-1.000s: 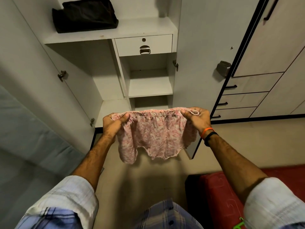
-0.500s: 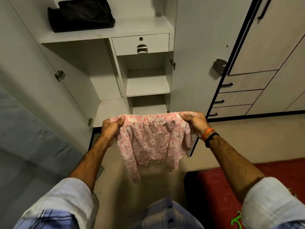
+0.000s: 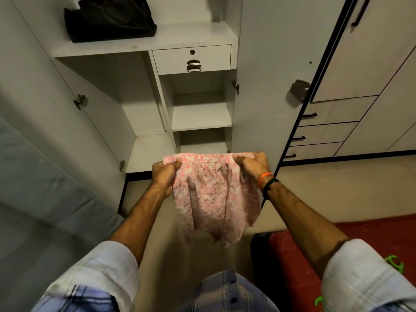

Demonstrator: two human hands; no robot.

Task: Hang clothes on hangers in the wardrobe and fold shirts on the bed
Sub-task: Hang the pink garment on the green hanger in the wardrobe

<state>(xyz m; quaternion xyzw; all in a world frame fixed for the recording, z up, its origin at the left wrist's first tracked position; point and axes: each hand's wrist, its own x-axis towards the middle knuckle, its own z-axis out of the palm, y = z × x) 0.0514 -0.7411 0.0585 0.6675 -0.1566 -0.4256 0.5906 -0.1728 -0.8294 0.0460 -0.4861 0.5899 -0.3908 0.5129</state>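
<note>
A small pink floral garment [image 3: 213,194] hangs in the air in front of the open white wardrobe [image 3: 191,37]. My left hand [image 3: 165,174] grips its top left corner and my right hand [image 3: 253,164] grips its top right corner, so the top edge is stretched between them. The cloth droops down in folds over the floor. The red bed [image 3: 360,239] lies at the lower right, with green hangers [image 3: 395,264] partly visible on it behind my right sleeve.
A folded black cloth [image 3: 108,18] rests on the wardrobe's upper shelf above a small drawer [image 3: 192,58]. The wardrobe doors stand open on both sides. A second cabinet with black-handled drawers [image 3: 326,131] is at the right. A grey-blue surface [image 3: 45,188] fills the left.
The garment has dropped longer and its lower part has swung toward me. My hands have come slightly closer together, bunching the top edge.
</note>
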